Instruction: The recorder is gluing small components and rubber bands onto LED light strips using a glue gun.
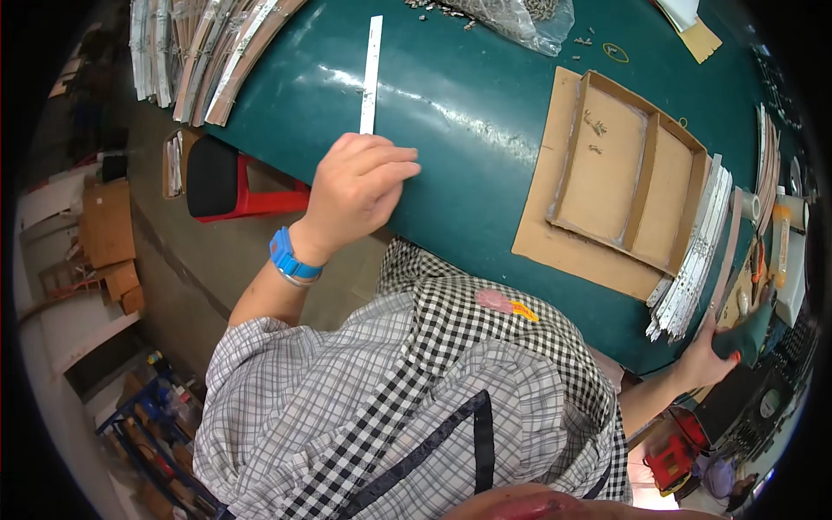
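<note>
My left hand (pixel 360 191), with a blue watch (pixel 284 251) on its wrist, is over the table's near edge. Its fingers are curled together around the near end of a narrow white strip (pixel 371 78). The hand hides that end; the rest of the strip points away across the green table (pixel 451 191). At the far right, my right hand (pixel 706 357) is beside the table edge. Its fingers meet the lower end of a long pinkish-brown strip (pixel 726 251) and seem closed on it. A bundle of white strips (pixel 693 260) lies just left of that hand.
A shallow divided cardboard tray (pixel 646 186) with a few small metal pieces rests on a cardboard sheet (pixel 537 217). Stacked strips (pixel 208 61) overhang the table's left end. A plastic bag (pixel 529 22) of small parts lies at the back. A red-framed stool (pixel 243 191) stands left.
</note>
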`<state>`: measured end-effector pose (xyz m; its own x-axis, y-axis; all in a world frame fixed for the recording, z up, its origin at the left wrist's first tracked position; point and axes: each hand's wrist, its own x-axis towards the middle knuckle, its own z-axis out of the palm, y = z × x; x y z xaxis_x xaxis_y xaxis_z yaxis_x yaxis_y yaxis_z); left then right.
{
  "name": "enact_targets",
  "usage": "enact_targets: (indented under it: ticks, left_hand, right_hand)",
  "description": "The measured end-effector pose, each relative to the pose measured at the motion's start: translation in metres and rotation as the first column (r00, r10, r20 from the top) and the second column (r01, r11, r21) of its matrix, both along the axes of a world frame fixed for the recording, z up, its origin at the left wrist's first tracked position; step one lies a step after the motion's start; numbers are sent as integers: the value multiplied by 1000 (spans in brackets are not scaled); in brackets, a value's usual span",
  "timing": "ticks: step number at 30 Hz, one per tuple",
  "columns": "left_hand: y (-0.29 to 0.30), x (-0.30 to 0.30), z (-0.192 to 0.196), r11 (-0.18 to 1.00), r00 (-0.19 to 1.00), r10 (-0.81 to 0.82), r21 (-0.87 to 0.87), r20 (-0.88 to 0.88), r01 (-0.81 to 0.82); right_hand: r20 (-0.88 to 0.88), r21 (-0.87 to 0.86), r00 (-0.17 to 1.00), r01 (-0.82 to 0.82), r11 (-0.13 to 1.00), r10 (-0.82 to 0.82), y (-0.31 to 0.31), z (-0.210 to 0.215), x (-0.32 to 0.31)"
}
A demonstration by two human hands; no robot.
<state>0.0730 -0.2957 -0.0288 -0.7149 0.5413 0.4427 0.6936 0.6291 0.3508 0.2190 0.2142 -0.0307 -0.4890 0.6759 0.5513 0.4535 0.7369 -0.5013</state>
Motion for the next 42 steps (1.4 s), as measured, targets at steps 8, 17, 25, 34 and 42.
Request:
enact_targets:
  ticks: [8, 17, 25, 34, 42]
  left_hand:
    - [28, -41, 3, 988, 982, -72, -119, 177, 94]
    - [126, -112, -5, 960, 963, -261, -93, 59, 266]
    - [204, -102, -22, 924, 946, -321, -202, 48, 324]
    - [217, -106, -36, 935, 962, -233, -241, 145, 262]
    - [219, -119, -36, 921, 935, -285, -209, 212, 328]
  right_hand:
    - [-457, -275, 841, -442, 854, 289, -67, 34, 34]
    - [269, 20, 854, -468, 884, 446, -125, 26, 8]
    - [35, -104, 715, -692, 714, 698, -135, 27, -2]
    - [-28, -17, 644, -765, 644, 765, -135, 8, -20]
    - [-206, -392, 813, -578, 716, 544, -123, -2, -6]
